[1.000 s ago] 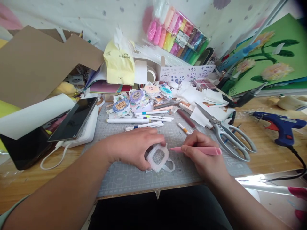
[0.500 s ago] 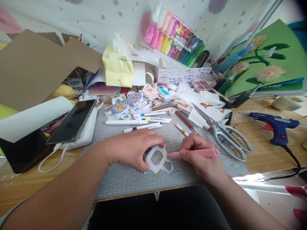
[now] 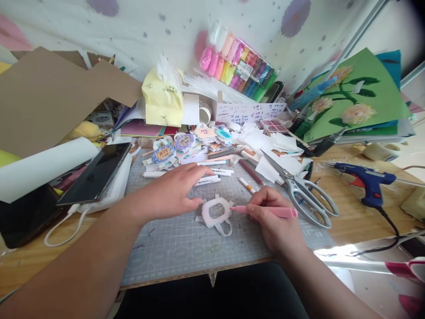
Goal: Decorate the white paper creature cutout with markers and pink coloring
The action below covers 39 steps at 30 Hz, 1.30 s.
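Note:
A small pale pink paper piece (image 3: 207, 216) with a grey textured centre and white paper strips at its edges lies flat on the grey cutting mat (image 3: 172, 248). My right hand (image 3: 274, 219) grips a pink marker (image 3: 282, 212), its tip at the right edge of the piece. Just left of the piece, my left hand (image 3: 175, 190) hovers with fingers spread, holding nothing. Under and beyond its fingers lie several white markers (image 3: 223, 172). A short white stick with an orange band (image 3: 246, 185) rests near my right hand.
Grey-handled scissors (image 3: 310, 201) and a blue glue gun (image 3: 365, 175) lie to the right. Similar decorated paper pieces (image 3: 164, 153) are piled behind the markers. At left, a phone (image 3: 96, 173) rests on a white device with a cable. Coloured clay packs (image 3: 242, 62) stand at the back.
My left hand has let go of the paper piece and moved up and left, its fingers opening. The piece now lies flat on the mat. My right hand still holds the pink marker.

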Each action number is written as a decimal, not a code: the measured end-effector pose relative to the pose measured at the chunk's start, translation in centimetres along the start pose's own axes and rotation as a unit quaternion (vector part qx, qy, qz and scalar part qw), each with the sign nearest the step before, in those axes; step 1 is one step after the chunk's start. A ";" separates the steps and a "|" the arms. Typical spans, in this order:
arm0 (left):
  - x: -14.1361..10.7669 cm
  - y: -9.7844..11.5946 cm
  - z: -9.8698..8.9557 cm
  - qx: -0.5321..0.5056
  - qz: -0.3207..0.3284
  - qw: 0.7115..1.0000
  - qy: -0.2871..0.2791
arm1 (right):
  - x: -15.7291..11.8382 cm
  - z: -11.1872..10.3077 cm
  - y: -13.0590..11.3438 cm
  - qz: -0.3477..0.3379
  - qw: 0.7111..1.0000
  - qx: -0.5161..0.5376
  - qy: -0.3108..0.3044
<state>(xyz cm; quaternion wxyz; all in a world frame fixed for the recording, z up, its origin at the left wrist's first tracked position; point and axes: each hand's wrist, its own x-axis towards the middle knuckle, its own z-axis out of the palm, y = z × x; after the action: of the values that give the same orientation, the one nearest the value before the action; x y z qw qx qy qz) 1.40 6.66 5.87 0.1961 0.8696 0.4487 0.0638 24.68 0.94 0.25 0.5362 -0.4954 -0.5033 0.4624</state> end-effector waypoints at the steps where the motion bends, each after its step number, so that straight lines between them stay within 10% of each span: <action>1: 0.0 0.2 0.1 -0.008 0.000 1.000 -0.012 | 0.0 0.1 -0.1 -0.001 1.000 -0.005 0.003; 10: 0.6 3.6 1.8 0.054 0.004 0.997 -0.056 | 0.1 0.6 -1.3 0.015 0.995 -0.100 -0.015; 39: 0.8 2.8 1.7 -0.012 0.017 0.997 -0.069 | 0.1 0.3 -1.3 0.032 0.996 -0.085 -0.013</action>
<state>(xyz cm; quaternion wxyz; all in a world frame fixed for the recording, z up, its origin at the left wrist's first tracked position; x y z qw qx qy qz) 4.48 5.30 5.39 0.2355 0.8769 0.4189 0.0121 24.37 0.97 1.58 0.4699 -0.5491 -0.5317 0.4415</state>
